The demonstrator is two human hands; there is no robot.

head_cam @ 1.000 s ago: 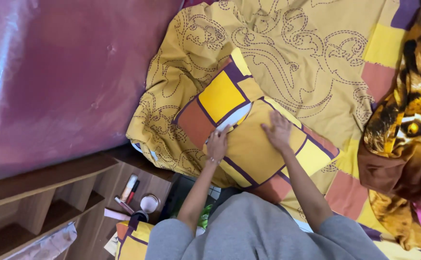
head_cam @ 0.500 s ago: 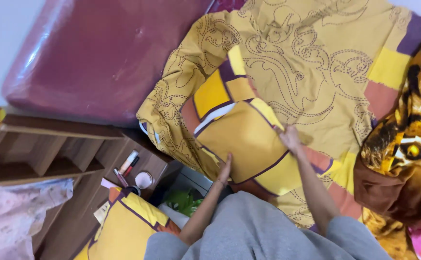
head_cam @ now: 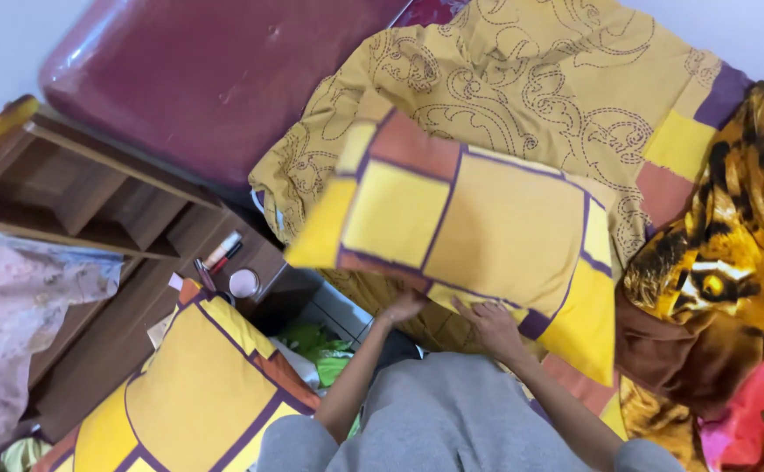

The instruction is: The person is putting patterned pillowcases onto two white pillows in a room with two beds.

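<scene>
A yellow pillow (head_cam: 469, 232) with orange and purple patchwork blocks is lifted above the bed. My left hand (head_cam: 402, 308) and my right hand (head_cam: 490, 322) both grip its near lower edge, side by side. The pillow hangs over a yellow bedspread (head_cam: 522, 87) with dark swirl stitching. My grey-clad legs fill the bottom centre of the view.
A second matching yellow pillow (head_cam: 185, 398) lies at the lower left. A maroon headboard (head_cam: 216, 70) stands behind the bed. A wooden bedside shelf (head_cam: 111, 201) holds small cosmetics (head_cam: 224, 253). A tiger-print blanket (head_cam: 732, 253) is bunched at the right, with pink cloth (head_cam: 749, 419) below it.
The pillow rose off the bedspread and turned toward the camera. Both hands slid from its top face to its near edge. The view shifted, showing the second pillow.
</scene>
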